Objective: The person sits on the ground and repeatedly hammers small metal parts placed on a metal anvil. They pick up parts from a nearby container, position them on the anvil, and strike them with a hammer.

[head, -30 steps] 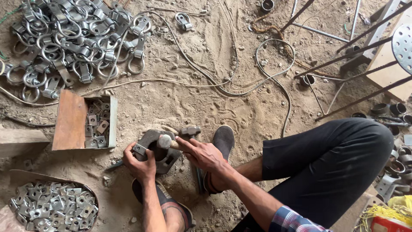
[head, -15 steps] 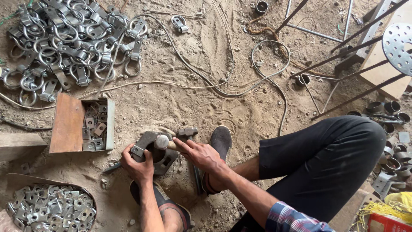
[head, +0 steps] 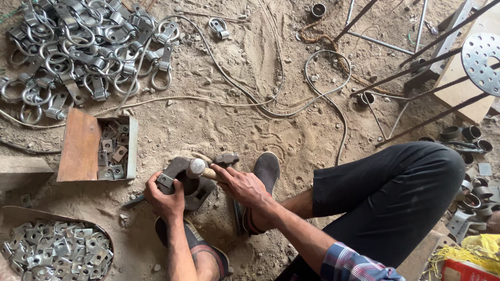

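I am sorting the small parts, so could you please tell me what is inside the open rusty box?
The rusty box holds a loose heap of small flat metal plates, some rusty, some grey, filling its right half. Whatever lies beneath them is hidden.

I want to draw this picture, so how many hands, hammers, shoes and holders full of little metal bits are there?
Hands: 2 (left hand, right hand)
Hammer, in the right hand: 1
Small metal piece, gripped by the left hand: 1
Shoes: 2 (dark shoe, sandal)
Holders of metal bits: 2 (rusty box, round basket)
Total: 8
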